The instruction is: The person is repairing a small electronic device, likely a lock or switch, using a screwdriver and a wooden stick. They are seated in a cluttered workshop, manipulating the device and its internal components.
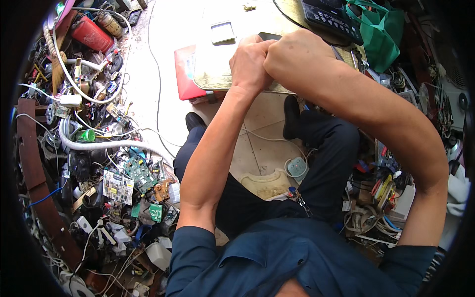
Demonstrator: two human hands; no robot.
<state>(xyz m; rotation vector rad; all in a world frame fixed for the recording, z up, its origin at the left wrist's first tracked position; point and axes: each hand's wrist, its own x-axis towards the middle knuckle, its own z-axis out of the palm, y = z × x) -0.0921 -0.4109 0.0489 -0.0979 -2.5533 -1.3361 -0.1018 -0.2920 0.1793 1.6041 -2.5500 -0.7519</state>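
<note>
Both my hands meet over the near part of a worn, light-topped table (213, 74). My left hand (249, 63) is closed, its fingers curled and pressed against my right. My right hand (296, 53) makes a fist-like shape with its back turned up. Just beyond the knuckles a flat dark piece (269, 36) shows in part; whether the fingers grip it is hidden. Left of the hands lies a small rectangular frame (223, 32) with a dark rim. A small yellowish scrap (249, 7) rests farther back.
A red box (185, 79) sits under the table's left corner. At the back right are a black cooktop (331, 20) and a green bag (380, 42). Circuit boards (141, 173), cables and a red cylinder (92, 34) crowd the left. A power strip (297, 167) lies on the floor.
</note>
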